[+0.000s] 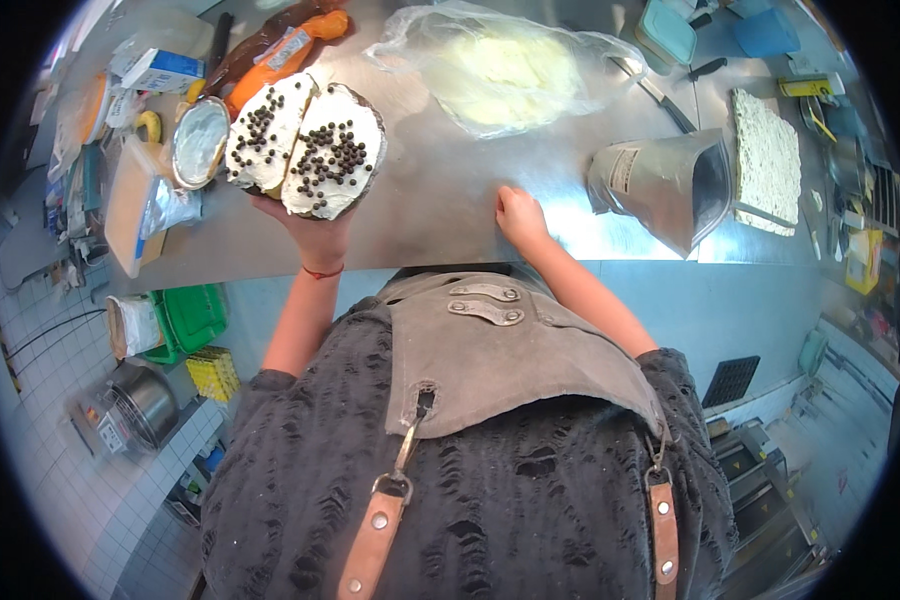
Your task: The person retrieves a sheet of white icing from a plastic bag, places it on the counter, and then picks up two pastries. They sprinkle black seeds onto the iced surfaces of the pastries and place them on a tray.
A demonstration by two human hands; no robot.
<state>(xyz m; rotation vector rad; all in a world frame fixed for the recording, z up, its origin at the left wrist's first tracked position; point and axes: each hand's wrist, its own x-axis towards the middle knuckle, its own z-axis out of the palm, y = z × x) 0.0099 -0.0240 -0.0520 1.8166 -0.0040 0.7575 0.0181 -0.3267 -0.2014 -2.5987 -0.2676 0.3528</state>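
Observation:
My left hand (318, 236) is closed under a split round of bread or cake (310, 195), holding it up over the left of the table. White cream coats both cut faces, and dark round balls (335, 150) are scattered over them. A narrow gap runs between the two pieces. My right hand (520, 216) is curled into a fist above the table's near edge; whatever is inside it, if anything, is hidden. To the right of that fist, a silver pouch (660, 190) lies with its mouth facing right.
Across the steel table (440, 210), a clear plastic bag (510, 80) holds something pale yellow. A knife (660, 98) and a white textured slab (767, 160) lie to the right. On the left are an orange bag (285, 60), a bowl with white residue (200, 143) and a box (162, 72).

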